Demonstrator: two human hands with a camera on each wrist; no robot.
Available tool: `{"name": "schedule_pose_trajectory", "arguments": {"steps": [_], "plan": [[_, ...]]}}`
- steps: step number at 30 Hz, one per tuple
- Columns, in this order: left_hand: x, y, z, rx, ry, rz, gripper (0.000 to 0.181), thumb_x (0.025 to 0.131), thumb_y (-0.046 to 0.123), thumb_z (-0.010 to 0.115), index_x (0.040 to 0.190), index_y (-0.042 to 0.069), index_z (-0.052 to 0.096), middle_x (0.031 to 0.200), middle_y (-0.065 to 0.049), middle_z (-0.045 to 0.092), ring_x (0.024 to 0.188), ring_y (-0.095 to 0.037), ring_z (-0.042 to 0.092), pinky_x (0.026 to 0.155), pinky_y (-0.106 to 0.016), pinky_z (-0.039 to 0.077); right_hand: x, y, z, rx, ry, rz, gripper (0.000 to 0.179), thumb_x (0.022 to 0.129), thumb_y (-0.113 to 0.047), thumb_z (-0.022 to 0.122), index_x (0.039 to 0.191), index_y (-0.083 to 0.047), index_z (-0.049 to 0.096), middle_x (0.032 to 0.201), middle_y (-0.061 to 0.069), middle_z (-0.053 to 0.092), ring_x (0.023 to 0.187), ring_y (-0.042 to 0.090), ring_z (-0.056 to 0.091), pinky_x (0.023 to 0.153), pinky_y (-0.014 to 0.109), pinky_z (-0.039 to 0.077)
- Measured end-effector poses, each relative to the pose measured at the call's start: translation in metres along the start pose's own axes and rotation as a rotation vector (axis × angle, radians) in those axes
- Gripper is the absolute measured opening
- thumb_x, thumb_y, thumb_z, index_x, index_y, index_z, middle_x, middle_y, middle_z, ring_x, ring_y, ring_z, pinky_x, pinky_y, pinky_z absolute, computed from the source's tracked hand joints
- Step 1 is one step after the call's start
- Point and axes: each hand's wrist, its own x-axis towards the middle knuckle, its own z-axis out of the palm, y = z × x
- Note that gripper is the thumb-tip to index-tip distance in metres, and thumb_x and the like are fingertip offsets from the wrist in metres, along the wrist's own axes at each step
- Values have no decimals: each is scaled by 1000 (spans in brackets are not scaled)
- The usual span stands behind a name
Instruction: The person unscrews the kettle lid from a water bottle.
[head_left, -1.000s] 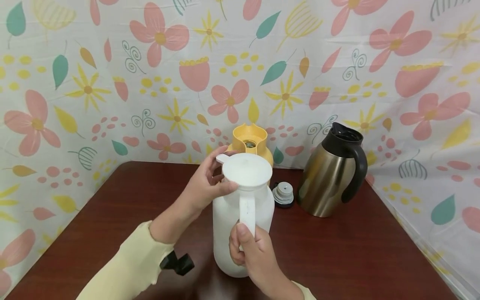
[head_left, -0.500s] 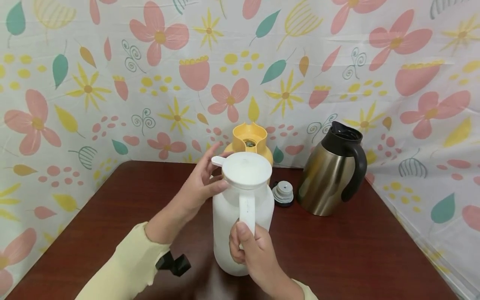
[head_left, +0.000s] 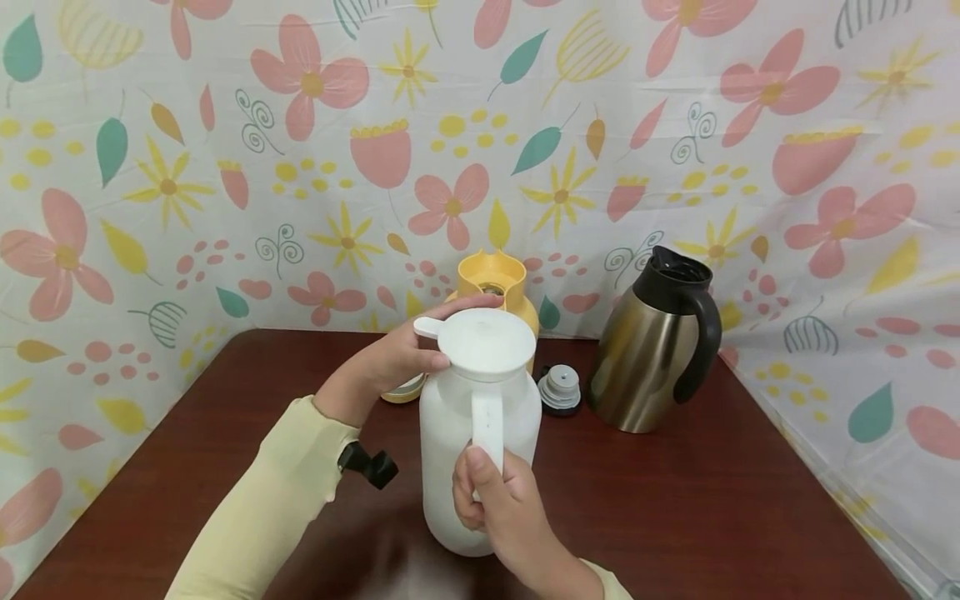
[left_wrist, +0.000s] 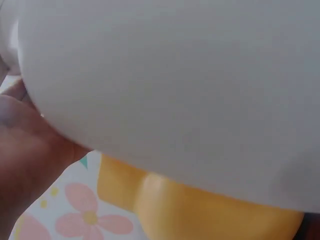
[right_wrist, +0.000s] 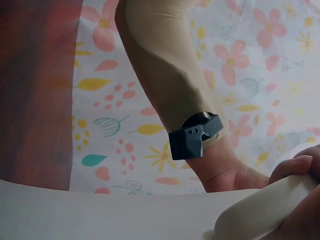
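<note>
A white vacuum jug (head_left: 448, 458) stands upright on the table in the head view. Its round white lid (head_left: 486, 342) has a small tab pointing left. My left hand (head_left: 397, 354) holds the lid, thumb at the front edge and fingers reaching round behind. Part of those fingers is hidden by the lid. My right hand (head_left: 506, 508) grips the jug's white handle (head_left: 487, 421) low down. In the right wrist view the handle (right_wrist: 265, 207) lies within the right fingers. The left wrist view is mostly filled by the white jug wall (left_wrist: 165, 90).
A yellow flask (head_left: 491, 271) with an uncovered top stands right behind the jug. To its right are a grey stopper (head_left: 561, 387) and a steel jug (head_left: 637, 358) with black top. A yellow-rimmed lid (head_left: 405, 392) lies behind the left wrist. A floral curtain (head_left: 480, 125) backs the table.
The lid's tab has swung slightly counterclockwise. My left fingers loosened half a second ago and now reach farther round behind the lid. The right hand keeps its grip on the handle.
</note>
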Motion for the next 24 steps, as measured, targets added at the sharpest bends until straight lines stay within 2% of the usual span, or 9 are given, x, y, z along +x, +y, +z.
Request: {"name": "schedule_pose_trajectory", "arguments": {"steps": [1, 3, 8, 10, 13, 14, 17, 21, 24], "plan": [[-1, 1, 4, 1, 29, 6, 118, 76, 63, 82, 160, 1, 26, 143, 12, 55, 128, -5, 57, 105, -25, 47, 0, 0, 0, 0, 0, -1, 41, 113, -13, 30, 77, 5, 35, 53, 16, 26, 41, 22, 24, 36, 25, 21], [-5, 5, 14, 25, 109, 17, 118, 76, 63, 83, 159, 0, 27, 144, 11, 54, 125, -4, 58, 102, -24, 48, 1, 0, 1, -3, -3, -5, 41, 113, -14, 30, 77, 5, 34, 53, 16, 26, 40, 22, 23, 35, 24, 21], [-17, 17, 47, 165, 378, 6, 112, 76, 63, 83, 157, 4, 35, 151, -14, 50, 122, -6, 57, 102, -22, 47, 1, -3, 2, -6, 9, 20, 42, 113, -16, 30, 76, 4, 34, 52, 15, 25, 41, 19, 22, 36, 23, 20], [-20, 20, 61, 228, 481, -10, 102, 80, 55, 83, 157, 7, 36, 154, -16, 47, 127, -12, 55, 107, -28, 45, 1, -3, 2, -4, 14, 24, 42, 113, -16, 31, 76, 3, 35, 52, 15, 25, 41, 19, 22, 37, 23, 20], [-24, 23, 79, 302, 594, -36, 89, 88, 40, 79, 160, 13, 33, 160, -11, 42, 140, -21, 49, 116, -43, 41, 1, -1, 1, -3, 5, 7, 41, 113, -15, 30, 77, 4, 34, 53, 15, 25, 41, 20, 22, 36, 23, 20], [-25, 24, 84, 313, 619, -46, 88, 89, 36, 77, 161, 15, 31, 162, -8, 40, 144, -23, 46, 118, -47, 39, 1, 0, 0, -2, -1, -1, 41, 113, -14, 29, 78, 4, 34, 53, 15, 25, 40, 21, 22, 36, 23, 21], [-29, 23, 94, 330, 641, -36, 87, 94, 31, 72, 164, 17, 23, 165, -8, 36, 148, -27, 41, 120, -54, 35, 0, 1, 0, 0, -7, -3, 40, 113, -14, 29, 78, 5, 34, 53, 16, 25, 40, 21, 22, 36, 23, 21], [-37, 23, 99, 358, 631, -36, 84, 98, 33, 66, 165, 22, 17, 164, -8, 38, 144, -27, 45, 117, -49, 40, 0, -1, 1, 2, 1, 8, 41, 113, -16, 31, 78, 4, 35, 53, 15, 25, 40, 21, 22, 36, 23, 21], [-44, 25, 96, 422, 601, -71, 80, 101, 34, 63, 166, 25, 17, 163, -10, 40, 137, -30, 52, 111, -48, 47, 0, -3, 2, 2, 17, 36, 44, 114, -20, 32, 77, 3, 35, 52, 14, 25, 41, 20, 21, 38, 22, 20]]}}
